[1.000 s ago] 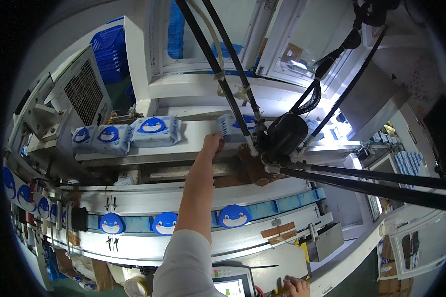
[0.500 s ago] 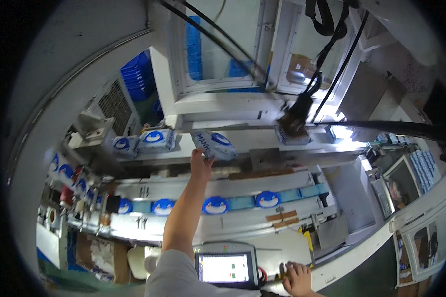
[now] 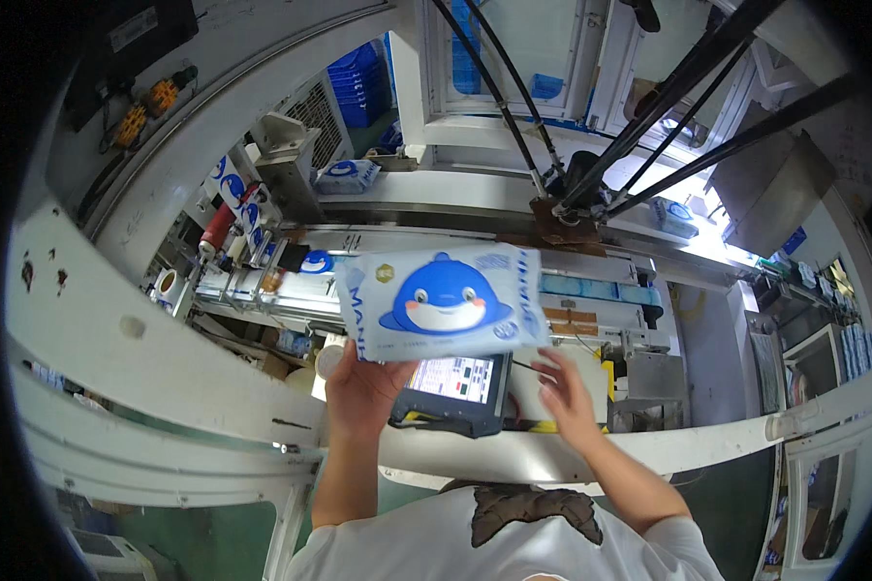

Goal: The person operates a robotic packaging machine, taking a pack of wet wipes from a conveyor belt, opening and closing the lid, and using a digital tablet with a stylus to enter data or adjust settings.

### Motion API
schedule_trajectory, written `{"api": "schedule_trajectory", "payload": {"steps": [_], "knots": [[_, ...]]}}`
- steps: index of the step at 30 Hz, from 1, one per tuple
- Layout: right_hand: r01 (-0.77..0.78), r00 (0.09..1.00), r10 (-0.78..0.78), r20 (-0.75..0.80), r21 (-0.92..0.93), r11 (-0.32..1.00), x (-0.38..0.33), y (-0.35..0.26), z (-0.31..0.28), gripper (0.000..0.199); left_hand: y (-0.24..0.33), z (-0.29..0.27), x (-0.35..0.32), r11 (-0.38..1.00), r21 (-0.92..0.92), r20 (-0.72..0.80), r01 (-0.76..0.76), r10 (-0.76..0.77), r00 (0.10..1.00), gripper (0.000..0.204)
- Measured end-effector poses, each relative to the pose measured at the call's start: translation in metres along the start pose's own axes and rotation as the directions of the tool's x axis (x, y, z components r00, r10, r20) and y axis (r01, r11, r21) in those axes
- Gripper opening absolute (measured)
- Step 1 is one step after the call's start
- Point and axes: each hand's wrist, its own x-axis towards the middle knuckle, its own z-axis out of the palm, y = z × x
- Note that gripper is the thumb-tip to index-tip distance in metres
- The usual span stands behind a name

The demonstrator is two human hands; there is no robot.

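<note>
A soft white wipes pack (image 3: 443, 302) with a blue whale printed on it is held up flat in front of me, its printed face toward me. My left hand (image 3: 358, 392) is closed on its lower left edge, the fingers hidden behind the pack. My right hand (image 3: 570, 397) is just below the pack's lower right corner, fingers apart and apparently not touching it. Behind the pack's lower edge is a lit touch screen (image 3: 455, 380), partly covered.
Black rods meet at a brown picker head (image 3: 569, 223) above the far belt. Other packs lie there, one at the left (image 3: 347, 176) and one at the right (image 3: 675, 217). A white beam (image 3: 572, 450) crosses in front of me. Blue crates (image 3: 358, 82) are stacked far left.
My left hand has brought the pack from the far belt close to me. My right hand has risen from beside the screen toward the pack. The view has shifted, and the rods have moved.
</note>
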Motion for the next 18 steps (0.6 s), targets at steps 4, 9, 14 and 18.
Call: {"api": "schedule_trajectory", "payload": {"steps": [4, 9, 14, 18], "knots": [[-0.261, 0.965, 0.208, 0.157, 0.567, 0.781, 0.021, -0.088, 0.000, 0.068, -0.041, 0.029, -0.045, 0.995, 0.063, -0.065, -0.080, 0.084, 0.994, 0.044], [-0.258, 0.962, 0.257, 0.091, 0.614, 0.746, -0.003, -0.106, -0.003, 0.066, -0.100, -0.009, -0.064, 0.825, 0.473, 0.092, -0.311, 0.305, 0.948, 0.067], [-0.037, 0.999, 0.042, -0.021, 0.185, 0.982, -0.013, -0.110, -0.031, 0.066, -0.119, -0.006, -0.065, 0.874, 0.464, 0.085, -0.146, 0.120, 0.989, 0.081], [0.514, 0.827, -0.557, 0.083, -0.514, 0.686, -0.014, -0.140, -0.040, 0.061, -0.115, 0.012, -0.066, 0.804, 0.578, 0.173, -0.139, 0.045, 0.984, 0.075]]}}
